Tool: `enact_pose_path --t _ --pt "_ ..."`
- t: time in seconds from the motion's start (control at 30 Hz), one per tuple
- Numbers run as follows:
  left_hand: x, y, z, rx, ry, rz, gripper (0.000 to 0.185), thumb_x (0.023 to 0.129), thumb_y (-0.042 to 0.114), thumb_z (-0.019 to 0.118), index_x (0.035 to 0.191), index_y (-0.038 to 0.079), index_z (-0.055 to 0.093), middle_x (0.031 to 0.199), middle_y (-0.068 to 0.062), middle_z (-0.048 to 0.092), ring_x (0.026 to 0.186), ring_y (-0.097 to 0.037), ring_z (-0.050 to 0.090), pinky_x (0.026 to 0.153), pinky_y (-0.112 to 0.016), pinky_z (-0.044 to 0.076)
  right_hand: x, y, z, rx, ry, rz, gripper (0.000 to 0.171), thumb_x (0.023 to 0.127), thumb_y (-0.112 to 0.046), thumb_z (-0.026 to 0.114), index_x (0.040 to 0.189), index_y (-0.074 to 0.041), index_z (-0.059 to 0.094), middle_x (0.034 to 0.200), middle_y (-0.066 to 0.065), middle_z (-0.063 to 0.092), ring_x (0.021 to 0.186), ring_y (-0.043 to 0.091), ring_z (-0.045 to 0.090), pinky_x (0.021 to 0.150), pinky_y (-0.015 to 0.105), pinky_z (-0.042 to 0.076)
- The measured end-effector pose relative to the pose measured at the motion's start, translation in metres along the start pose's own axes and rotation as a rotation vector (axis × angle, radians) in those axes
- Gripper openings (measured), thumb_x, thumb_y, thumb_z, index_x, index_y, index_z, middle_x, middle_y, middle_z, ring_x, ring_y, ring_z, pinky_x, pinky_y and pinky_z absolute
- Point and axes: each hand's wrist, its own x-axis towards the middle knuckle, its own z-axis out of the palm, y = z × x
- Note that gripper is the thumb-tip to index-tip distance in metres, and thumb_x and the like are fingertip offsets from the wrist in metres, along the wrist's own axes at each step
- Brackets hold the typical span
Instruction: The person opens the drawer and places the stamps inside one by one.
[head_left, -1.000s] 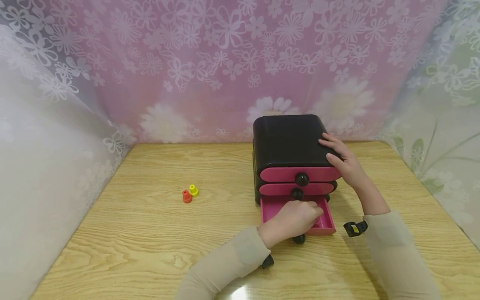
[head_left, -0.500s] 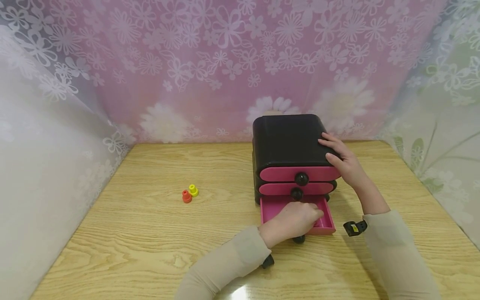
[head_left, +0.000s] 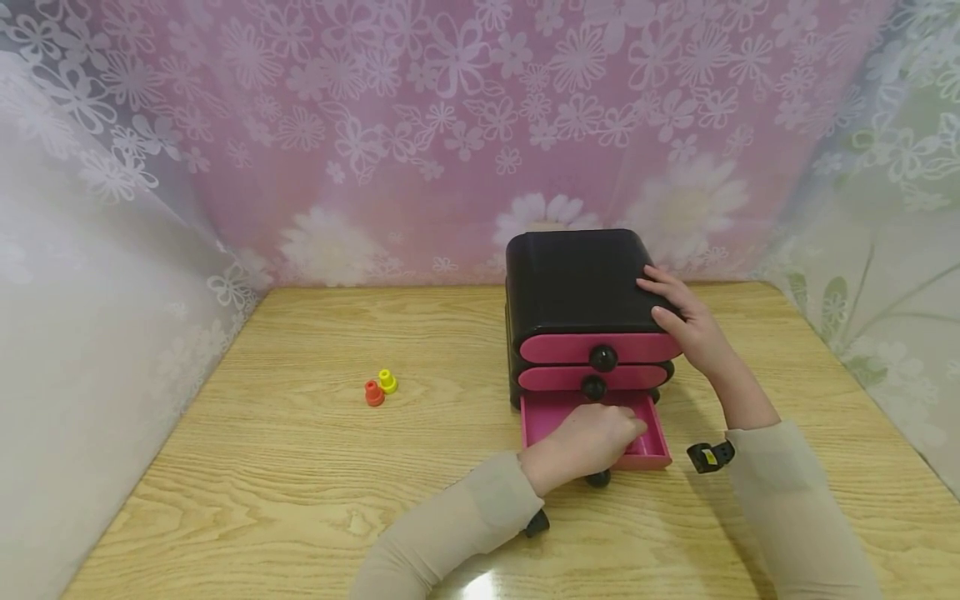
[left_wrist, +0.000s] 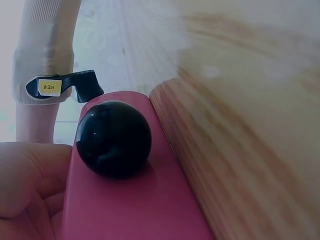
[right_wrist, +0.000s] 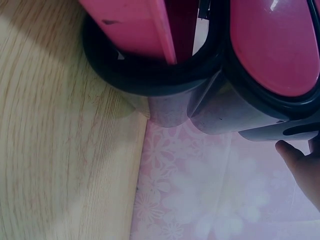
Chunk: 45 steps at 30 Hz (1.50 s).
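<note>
A small black cabinet [head_left: 577,283] with pink drawer fronts stands right of the middle in the head view. Its bottom drawer [head_left: 543,412] is pulled out; the upper two are closed. My left hand [head_left: 588,442] reaches down into that drawer with fingers curled, and whatever lies under them is hidden. In the left wrist view, the drawer's round black knob [left_wrist: 114,140] is in front, with part of the left hand [left_wrist: 30,180] behind the drawer front. My right hand [head_left: 690,329] rests on the cabinet's right top edge, fingers spread.
A red peg-like piece [head_left: 373,393] and a yellow one [head_left: 387,382] stand side by side on the wooden table [head_left: 300,467], left of the cabinet. A floral curtain [head_left: 420,142] hangs behind, and light cloth walls flank both sides.
</note>
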Motion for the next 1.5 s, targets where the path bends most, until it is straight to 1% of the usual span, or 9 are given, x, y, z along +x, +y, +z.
enact_pose_path --t 0.33,0.67,0.83,1.07,1.23,1.37,1.5 --pt "-0.001 0.002 -0.003 0.031 -0.029 -0.015 0.013 0.086 0.015 0.057 0.087 0.025 0.065 0.073 0.01 0.053 0.066 0.0 0.051 0.052 -0.015 0.042 -0.001 0.0 0.001 -0.005 0.007 0.003 0.039 0.089 0.0 0.042 0.127 0.007 0.04 0.14 0.023 0.021 0.132 0.024 0.007 0.101 0.053 0.003" --pt "0.001 0.001 -0.002 0.026 -0.027 -0.029 0.014 0.086 0.015 0.057 0.088 0.026 0.065 0.074 0.01 0.054 0.066 0.0 0.051 0.052 -0.015 0.041 0.002 -0.003 0.0 -0.007 0.002 0.001 0.038 0.088 0.002 0.042 0.126 0.009 0.039 0.14 0.024 0.02 0.133 0.023 0.006 0.101 0.054 0.002" --pt "0.001 0.0 -0.003 0.018 -0.024 -0.027 0.014 0.087 0.015 0.056 0.089 0.025 0.065 0.073 0.01 0.053 0.065 0.0 0.05 0.051 -0.015 0.04 0.001 -0.002 -0.001 -0.004 0.002 -0.001 0.039 0.089 0.001 0.041 0.127 0.007 0.039 0.14 0.023 0.02 0.132 0.023 0.006 0.101 0.054 0.001" --pt "-0.003 -0.001 -0.006 0.014 0.006 -0.025 0.015 0.087 0.015 0.055 0.089 0.024 0.066 0.071 0.008 0.052 0.064 -0.001 0.05 0.049 -0.016 0.04 -0.001 0.001 0.0 -0.002 0.003 -0.001 0.039 0.089 0.0 0.042 0.128 0.006 0.04 0.14 0.022 0.02 0.132 0.024 0.007 0.101 0.054 0.002" --pt "-0.006 -0.002 -0.014 0.008 0.02 -0.027 0.012 0.086 0.017 0.057 0.088 0.023 0.066 0.071 0.009 0.051 0.063 -0.001 0.05 0.049 -0.016 0.041 -0.001 0.002 0.0 -0.018 0.002 0.004 0.04 0.089 -0.001 0.043 0.128 0.006 0.04 0.141 0.02 0.021 0.132 0.023 0.007 0.101 0.055 0.003" --pt "-0.01 -0.005 -0.02 0.004 0.027 -0.031 0.011 0.085 0.016 0.057 0.086 0.023 0.066 0.071 0.009 0.051 0.062 -0.002 0.05 0.048 -0.016 0.041 -0.001 0.001 0.0 -0.012 0.001 0.003 0.039 0.089 -0.001 0.042 0.128 0.006 0.04 0.141 0.021 0.02 0.132 0.024 0.007 0.101 0.055 0.002" --pt "-0.018 -0.01 -0.024 -0.002 0.063 -0.024 0.012 0.085 0.014 0.057 0.082 0.022 0.065 0.07 0.009 0.051 0.06 -0.001 0.048 0.048 -0.015 0.039 -0.001 0.001 0.0 -0.014 0.004 0.002 0.039 0.089 0.0 0.042 0.127 0.008 0.04 0.14 0.022 0.02 0.132 0.024 0.007 0.101 0.055 0.002"
